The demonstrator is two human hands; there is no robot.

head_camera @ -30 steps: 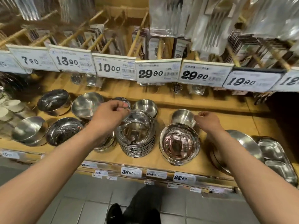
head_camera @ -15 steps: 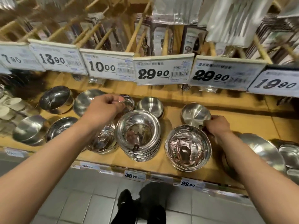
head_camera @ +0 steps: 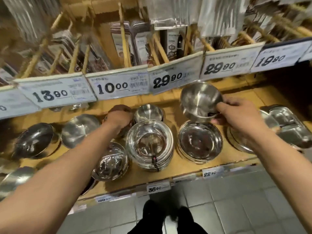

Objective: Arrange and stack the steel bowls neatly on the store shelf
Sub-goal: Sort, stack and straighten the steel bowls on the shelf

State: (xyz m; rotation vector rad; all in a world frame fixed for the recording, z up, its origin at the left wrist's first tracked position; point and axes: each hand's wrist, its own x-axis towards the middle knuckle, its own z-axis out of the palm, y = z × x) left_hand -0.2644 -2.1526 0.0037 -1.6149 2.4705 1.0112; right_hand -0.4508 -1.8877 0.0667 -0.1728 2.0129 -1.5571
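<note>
Steel bowls stand on a wooden shelf [head_camera: 184,172]. My right hand [head_camera: 236,115] pinches the rim of a small steel bowl [head_camera: 199,98] and holds it tilted in the air above the right stack of wide bowls [head_camera: 200,142]. My left hand [head_camera: 118,120] is curled down over a small bowl at the back of the shelf, which it almost wholly hides. To its right stands another small bowl [head_camera: 148,112]. A tall stack of bowls [head_camera: 150,144] is in the middle, with a lower stack [head_camera: 111,164] in front of my left forearm.
Two larger bowls [head_camera: 79,130] [head_camera: 33,141] lie tilted at the left. Divided steel trays [head_camera: 287,122] sit at the right end. A row of price cards [head_camera: 116,85] overhangs the shelf, with packaged cutlery hanging behind them. Grey floor tiles lie below.
My right hand has lifted the small bowl off the shelf and tilted it up above the right stack. My left hand has stayed on the small back bowl. The view has tilted.
</note>
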